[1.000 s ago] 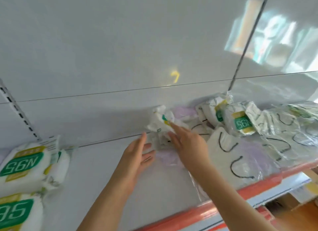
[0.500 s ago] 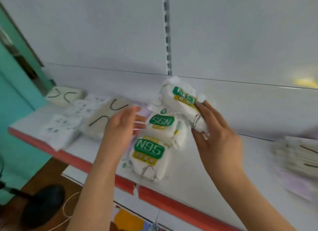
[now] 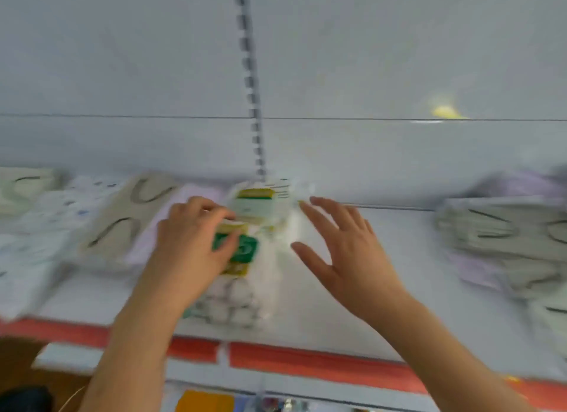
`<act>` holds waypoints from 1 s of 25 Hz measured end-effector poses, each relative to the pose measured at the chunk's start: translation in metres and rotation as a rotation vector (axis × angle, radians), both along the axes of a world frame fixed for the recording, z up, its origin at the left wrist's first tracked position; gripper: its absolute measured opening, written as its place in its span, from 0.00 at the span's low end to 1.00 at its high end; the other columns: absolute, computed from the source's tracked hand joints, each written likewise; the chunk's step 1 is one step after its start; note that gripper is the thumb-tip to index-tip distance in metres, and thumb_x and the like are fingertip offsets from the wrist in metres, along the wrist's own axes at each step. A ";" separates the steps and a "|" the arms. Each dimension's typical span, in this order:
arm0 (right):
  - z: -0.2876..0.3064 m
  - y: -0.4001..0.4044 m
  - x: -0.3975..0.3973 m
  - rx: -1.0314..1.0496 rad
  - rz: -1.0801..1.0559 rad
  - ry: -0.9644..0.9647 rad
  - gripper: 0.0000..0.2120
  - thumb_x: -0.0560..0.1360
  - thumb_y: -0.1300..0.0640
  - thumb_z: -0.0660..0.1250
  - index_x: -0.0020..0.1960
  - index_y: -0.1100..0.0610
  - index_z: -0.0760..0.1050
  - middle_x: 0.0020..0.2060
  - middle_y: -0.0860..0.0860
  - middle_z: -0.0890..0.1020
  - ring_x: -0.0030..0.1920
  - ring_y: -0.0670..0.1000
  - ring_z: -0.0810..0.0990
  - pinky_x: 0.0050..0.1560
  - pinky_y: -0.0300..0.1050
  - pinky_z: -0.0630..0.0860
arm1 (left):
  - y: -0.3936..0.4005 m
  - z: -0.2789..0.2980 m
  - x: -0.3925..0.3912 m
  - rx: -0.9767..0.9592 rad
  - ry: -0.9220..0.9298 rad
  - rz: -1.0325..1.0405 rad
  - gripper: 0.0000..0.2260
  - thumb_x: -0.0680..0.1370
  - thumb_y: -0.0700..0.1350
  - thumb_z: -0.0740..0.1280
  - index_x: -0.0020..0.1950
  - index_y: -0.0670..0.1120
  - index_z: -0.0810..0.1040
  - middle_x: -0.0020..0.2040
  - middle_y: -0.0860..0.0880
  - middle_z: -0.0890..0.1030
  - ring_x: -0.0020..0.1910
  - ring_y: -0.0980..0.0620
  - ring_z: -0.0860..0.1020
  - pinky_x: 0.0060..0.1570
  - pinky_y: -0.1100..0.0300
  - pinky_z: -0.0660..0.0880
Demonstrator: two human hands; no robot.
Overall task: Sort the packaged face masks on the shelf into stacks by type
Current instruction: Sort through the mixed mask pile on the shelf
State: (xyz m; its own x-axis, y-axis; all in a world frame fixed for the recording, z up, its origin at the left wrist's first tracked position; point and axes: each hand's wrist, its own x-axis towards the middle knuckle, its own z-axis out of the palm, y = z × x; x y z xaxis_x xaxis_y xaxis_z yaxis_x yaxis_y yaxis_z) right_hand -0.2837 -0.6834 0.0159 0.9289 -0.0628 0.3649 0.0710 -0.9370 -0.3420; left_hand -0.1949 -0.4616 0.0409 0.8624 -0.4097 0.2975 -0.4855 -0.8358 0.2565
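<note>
Packaged face masks lie across the white shelf, whose front lip is a red strip; the whole view is blurred, so fine print cannot be read. Behind stands the white back panel, with a slotted upright running down its middle. The largest group is the unsorted heap at the right end, grey-white and lilac packs with dark ear loops. At the left end lie flat packs: beige packs with dark loops, and beside them white patterned packs. In the middle, between the two hands, sits the N95 stack, white pouches with green and yellow labels, its far end close to the back panel.

The left hand rests on the near-left part of that stack, fingers curled over the green label; whether its grip truly clamps the pack or only presses it cannot be told through the blur. The right hand is just beside the stack's right edge, its grip released, fingers spread and straight, holding nothing.
</note>
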 end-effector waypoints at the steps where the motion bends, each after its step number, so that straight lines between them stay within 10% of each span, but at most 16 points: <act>1: 0.003 -0.033 -0.015 0.008 -0.167 -0.050 0.29 0.79 0.37 0.56 0.75 0.50 0.66 0.72 0.48 0.70 0.69 0.53 0.68 0.69 0.51 0.67 | -0.029 0.004 -0.005 -0.145 -0.048 -0.102 0.18 0.75 0.57 0.60 0.55 0.50 0.83 0.52 0.48 0.79 0.52 0.42 0.78 0.53 0.45 0.76; 7: -0.009 -0.188 -0.168 0.141 -1.131 0.424 0.49 0.70 0.27 0.61 0.81 0.48 0.44 0.80 0.56 0.50 0.78 0.63 0.50 0.76 0.63 0.49 | -0.206 -0.008 -0.103 -0.402 0.271 -0.718 0.14 0.75 0.58 0.60 0.54 0.56 0.80 0.49 0.60 0.77 0.48 0.61 0.76 0.49 0.62 0.73; 13: -0.049 -0.194 -0.216 0.189 -1.061 0.119 0.20 0.76 0.47 0.69 0.67 0.48 0.76 0.64 0.44 0.78 0.64 0.52 0.73 0.59 0.44 0.71 | -0.308 -0.048 -0.138 -0.389 0.553 -0.697 0.14 0.78 0.48 0.70 0.63 0.49 0.78 0.56 0.51 0.82 0.53 0.53 0.80 0.58 0.54 0.77; 18: -0.058 -0.202 -0.219 0.495 -0.812 -0.154 0.22 0.78 0.66 0.64 0.69 0.51 0.74 0.67 0.44 0.75 0.61 0.46 0.77 0.62 0.47 0.77 | -0.371 -0.057 -0.154 -0.223 0.578 -0.753 0.35 0.74 0.51 0.76 0.76 0.44 0.66 0.69 0.44 0.77 0.68 0.45 0.75 0.62 0.57 0.70; 22: -0.053 -0.232 -0.241 0.409 -1.008 -0.194 0.24 0.78 0.53 0.67 0.73 0.50 0.68 0.70 0.47 0.73 0.65 0.48 0.72 0.67 0.53 0.72 | -0.371 -0.053 -0.143 -0.275 0.508 -0.681 0.29 0.72 0.47 0.77 0.71 0.48 0.71 0.54 0.51 0.82 0.55 0.50 0.80 0.53 0.57 0.74; 25: -0.046 -0.263 -0.238 0.393 -1.188 0.085 0.43 0.74 0.35 0.65 0.80 0.53 0.53 0.76 0.53 0.64 0.74 0.58 0.62 0.73 0.57 0.61 | -0.361 -0.054 -0.122 -0.319 0.467 -0.663 0.09 0.74 0.51 0.76 0.47 0.47 0.82 0.36 0.52 0.83 0.36 0.55 0.80 0.37 0.60 0.76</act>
State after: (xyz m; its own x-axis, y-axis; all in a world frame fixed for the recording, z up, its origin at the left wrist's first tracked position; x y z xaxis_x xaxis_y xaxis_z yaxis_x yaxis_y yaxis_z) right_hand -0.5217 -0.9460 -0.0298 0.2437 -0.9671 0.0734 -0.7822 -0.2408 -0.5747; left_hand -0.3167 -0.8223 -0.0129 0.5381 -0.8278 0.1585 -0.6330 -0.2728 0.7244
